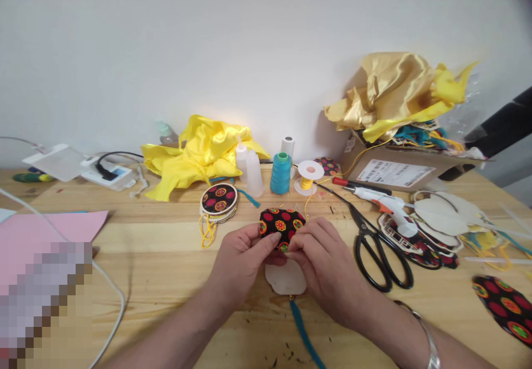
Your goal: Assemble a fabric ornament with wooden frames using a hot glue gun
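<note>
A: Both hands at mid-table [166,258]. Left hand [245,258] pinches the lower-left edge of the black dotted fabric piece [281,223], thumb on top.

B: And the right hand [322,266]?

A: Fingertips pressed together on the piece's lower-right edge, approx. opposite the left. Piece is held just above a cream cut-out [286,281] lying flat, w/ a teal cord [305,330] trailing from its near edge toward the camera.

B: Nearby?

A: Black scissors [380,255] lie just right of the right hand, glue gun [390,204] behind them. Teal thread spool [281,173] stands behind the piece; round patterned disc [219,198] to the left rear, yellow satin [199,155] beyond it.
</note>
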### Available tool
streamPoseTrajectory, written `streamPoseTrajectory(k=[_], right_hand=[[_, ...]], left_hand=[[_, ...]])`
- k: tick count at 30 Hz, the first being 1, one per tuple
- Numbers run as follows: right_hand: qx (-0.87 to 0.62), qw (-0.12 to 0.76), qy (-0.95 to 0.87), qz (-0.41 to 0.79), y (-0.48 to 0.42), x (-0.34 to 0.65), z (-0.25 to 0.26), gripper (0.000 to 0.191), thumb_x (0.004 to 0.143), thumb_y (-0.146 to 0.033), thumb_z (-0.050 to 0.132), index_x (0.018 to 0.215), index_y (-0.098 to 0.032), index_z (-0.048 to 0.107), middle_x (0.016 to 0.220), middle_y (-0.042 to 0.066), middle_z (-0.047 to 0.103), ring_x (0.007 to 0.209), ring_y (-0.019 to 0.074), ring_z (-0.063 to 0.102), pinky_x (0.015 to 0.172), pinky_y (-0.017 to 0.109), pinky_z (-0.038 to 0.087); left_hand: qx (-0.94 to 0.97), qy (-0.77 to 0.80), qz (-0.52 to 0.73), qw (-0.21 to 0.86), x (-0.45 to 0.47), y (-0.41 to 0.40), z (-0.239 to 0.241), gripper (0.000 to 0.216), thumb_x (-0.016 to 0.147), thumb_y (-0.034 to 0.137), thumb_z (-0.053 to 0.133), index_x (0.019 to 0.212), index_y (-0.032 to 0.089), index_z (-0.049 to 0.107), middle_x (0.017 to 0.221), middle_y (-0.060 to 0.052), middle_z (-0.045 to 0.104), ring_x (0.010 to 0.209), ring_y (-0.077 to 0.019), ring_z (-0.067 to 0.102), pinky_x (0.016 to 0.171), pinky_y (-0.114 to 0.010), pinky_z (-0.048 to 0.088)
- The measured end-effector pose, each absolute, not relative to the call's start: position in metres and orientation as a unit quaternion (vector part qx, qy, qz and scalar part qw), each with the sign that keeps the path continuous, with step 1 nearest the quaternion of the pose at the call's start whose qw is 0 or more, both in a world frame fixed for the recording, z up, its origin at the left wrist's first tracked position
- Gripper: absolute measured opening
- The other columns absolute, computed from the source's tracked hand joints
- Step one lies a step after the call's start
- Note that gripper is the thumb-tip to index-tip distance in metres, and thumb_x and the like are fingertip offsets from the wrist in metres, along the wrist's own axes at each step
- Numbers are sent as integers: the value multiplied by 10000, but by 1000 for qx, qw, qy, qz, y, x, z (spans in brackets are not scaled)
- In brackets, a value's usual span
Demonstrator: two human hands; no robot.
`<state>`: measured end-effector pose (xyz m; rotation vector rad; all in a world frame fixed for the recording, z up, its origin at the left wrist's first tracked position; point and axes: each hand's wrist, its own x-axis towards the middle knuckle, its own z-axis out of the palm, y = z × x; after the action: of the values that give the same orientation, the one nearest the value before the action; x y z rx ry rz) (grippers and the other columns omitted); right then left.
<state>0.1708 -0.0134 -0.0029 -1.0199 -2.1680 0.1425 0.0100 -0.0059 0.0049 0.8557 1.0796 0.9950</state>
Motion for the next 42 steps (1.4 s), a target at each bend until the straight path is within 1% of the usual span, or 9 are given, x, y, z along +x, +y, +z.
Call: streamPoseTrajectory(k=[12, 14, 18, 20, 22, 24, 27, 32, 42], right_hand=[[-313, 378, -870, 54, -28, 171, 6, 166, 895, -81, 438, 798, -166, 542, 775, 34, 603, 772, 169, 469, 716, 335, 380], [-253, 354, -898, 64, -34, 169, 8, 178, 916, -108, 421, 827, -173, 562, 794, 16, 615, 790, 158, 481, 750, 338, 377], [-164, 307, -935, 62, -43, 160, 6, 289, 933, -246, 468, 657, -188, 533, 647, -30, 564, 676, 117, 469, 727, 300, 389], [-158, 296, -940, 62, -43, 157, 4, 266, 925, -254, 485, 676, -186, 549, 676, -32, 579, 675, 108, 478, 717, 290, 388], [-163, 285, -943, 60, -40, 158, 3, 148, 914, -177, 481, 823, -178, 597, 776, -15, 622, 728, 116, 503, 727, 299, 384], [-192, 302, -932, 61, -36, 161, 2, 151, 894, -105, 462, 902, -169, 599, 785, -1, 628, 745, 130, 508, 722, 314, 381], [-292, 366, -881, 74, -26, 169, 1, 134, 880, -97, 478, 857, -163, 593, 713, 7, 609, 708, 139, 486, 682, 316, 378], [-374, 425, -822, 64, -17, 175, -1, 151, 841, -61, 552, 929, -161, 622, 842, 52, 641, 798, 174, 502, 719, 334, 413], [-378, 386, -841, 33, -16, 174, -4, 111, 877, -117, 531, 874, -160, 633, 799, 50, 640, 779, 186, 495, 706, 340, 402]], left_hand=[[371, 492, 471, 631, 4, -1, 3, 161, 736, 268, 709, 830, 139, 726, 705, -41, 748, 634, -160, 680, 630, -257, 554], [365, 495, 490, 618, 1, 1, 3, 156, 745, 274, 707, 829, 144, 724, 743, -44, 758, 637, -156, 689, 632, -251, 558], [366, 496, 486, 619, 1, 1, 5, 166, 751, 284, 704, 828, 138, 726, 751, -57, 762, 674, -176, 706, 664, -273, 568], [366, 502, 482, 618, 2, 0, 6, 180, 740, 295, 714, 827, 138, 728, 747, -60, 762, 680, -187, 710, 666, -284, 571], [366, 510, 478, 615, 3, -1, 6, 187, 724, 305, 727, 813, 141, 731, 735, -58, 761, 672, -193, 711, 654, -288, 573], [367, 512, 472, 617, 4, -1, 7, 195, 714, 309, 735, 812, 140, 734, 730, -60, 760, 667, -194, 709, 643, -284, 573], [371, 499, 465, 631, 5, -1, 8, 213, 720, 299, 733, 855, 136, 738, 775, -75, 763, 679, -190, 704, 650, -280, 573], [387, 481, 459, 639, 9, -3, 9, 170, 732, 249, 721, 865, 147, 746, 798, -54, 760, 673, -147, 675, 637, -236, 566], [417, 495, 419, 637, 11, -9, 5, 143, 722, 267, 712, 802, 154, 747, 731, -32, 743, 659, -142, 652, 641, -234, 553]])
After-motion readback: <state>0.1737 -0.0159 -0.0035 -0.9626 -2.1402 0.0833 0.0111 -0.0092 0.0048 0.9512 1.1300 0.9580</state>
